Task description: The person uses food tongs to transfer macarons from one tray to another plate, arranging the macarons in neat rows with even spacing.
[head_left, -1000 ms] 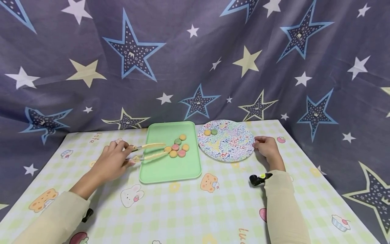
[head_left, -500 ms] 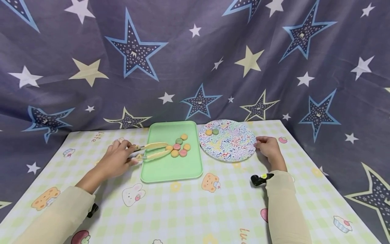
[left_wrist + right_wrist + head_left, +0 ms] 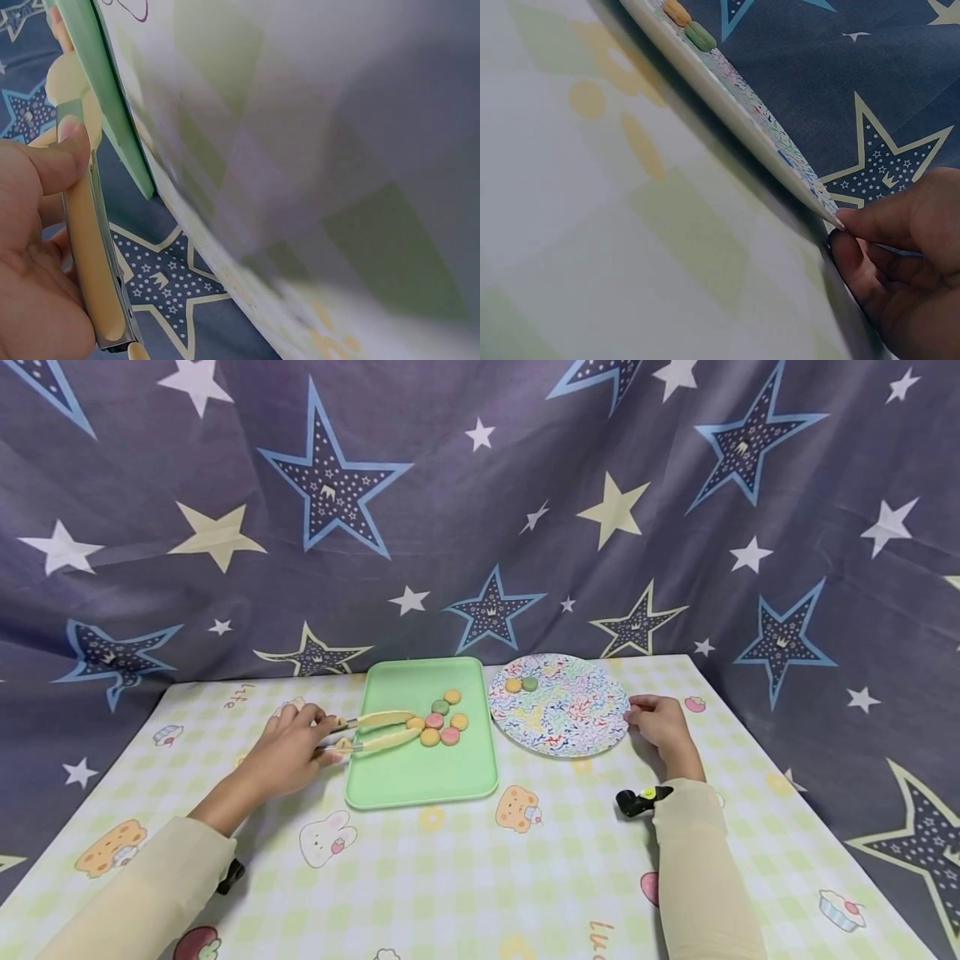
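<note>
My left hand point(image 3: 281, 753) grips a pair of tongs point(image 3: 384, 719) with cream tips, reaching over the green tray point(image 3: 420, 783) from its left side. Between the tong tips sits a yellow-orange macaron point(image 3: 416, 724); whether they squeeze it is hard to tell. Beside it on the tray lie several more macarons, among them a pink macaron point(image 3: 450, 736) and a green macaron point(image 3: 440, 707). My right hand point(image 3: 662, 727) pinches the right rim of a round speckled plate point(image 3: 570, 718). In the right wrist view, thumb and finger hold that plate's edge point(image 3: 810, 196).
Toward the plate's left edge, an orange macaron point(image 3: 513, 685) and a green macaron point(image 3: 529, 684) lie side by side. The checked tablecloth point(image 3: 420, 893) covers the table, and a star-patterned curtain point(image 3: 450, 468) hangs right behind it.
The left hand and tongs moved slightly right, bringing the tips around the orange macaron. My right hand keeps its hold on the plate. The whole head view shifted a little.
</note>
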Tool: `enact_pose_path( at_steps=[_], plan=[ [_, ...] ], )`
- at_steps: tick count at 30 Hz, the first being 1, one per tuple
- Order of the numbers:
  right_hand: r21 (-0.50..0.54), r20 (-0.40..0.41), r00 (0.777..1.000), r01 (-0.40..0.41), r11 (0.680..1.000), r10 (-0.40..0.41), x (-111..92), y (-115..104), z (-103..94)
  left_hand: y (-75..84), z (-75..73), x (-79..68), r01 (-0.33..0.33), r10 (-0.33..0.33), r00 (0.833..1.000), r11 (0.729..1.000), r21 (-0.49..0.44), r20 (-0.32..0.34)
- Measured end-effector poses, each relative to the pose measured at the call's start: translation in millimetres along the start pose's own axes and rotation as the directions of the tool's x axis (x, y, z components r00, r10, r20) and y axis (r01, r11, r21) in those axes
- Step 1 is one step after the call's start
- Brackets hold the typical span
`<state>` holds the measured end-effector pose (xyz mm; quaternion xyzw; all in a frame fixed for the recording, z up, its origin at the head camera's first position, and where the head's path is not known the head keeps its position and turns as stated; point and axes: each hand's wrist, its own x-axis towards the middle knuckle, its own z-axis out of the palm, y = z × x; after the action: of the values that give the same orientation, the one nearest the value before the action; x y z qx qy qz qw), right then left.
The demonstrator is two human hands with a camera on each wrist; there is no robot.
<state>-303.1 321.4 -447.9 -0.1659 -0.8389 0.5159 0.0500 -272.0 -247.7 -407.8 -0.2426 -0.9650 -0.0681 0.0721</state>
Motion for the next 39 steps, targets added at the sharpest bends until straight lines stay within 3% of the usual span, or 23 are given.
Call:
enact_pose_path(
  at_steps=[9,17,39],
  plan=[
    [-0.004,-0.008,1.0,-0.027,1.0,0.027,0,-1,0.2,-2.6,-1.1,1.1,-0.011,0.011,1.0,1.0,0.02,-0.019],
    [-0.005,-0.01,1.0,-0.02,1.0,0.02,0,-2,0.7,-1.5,-11.0,8.0,-0.027,0.029,0.997,0.999,0.03,-0.065],
    [0.0,0.003,1.0,0.007,1.0,-0.007,0,-1,-1.4,19.0,-22.6,52.8,-0.035,0.037,0.996,0.999,0.03,-0.08]
  ],
)
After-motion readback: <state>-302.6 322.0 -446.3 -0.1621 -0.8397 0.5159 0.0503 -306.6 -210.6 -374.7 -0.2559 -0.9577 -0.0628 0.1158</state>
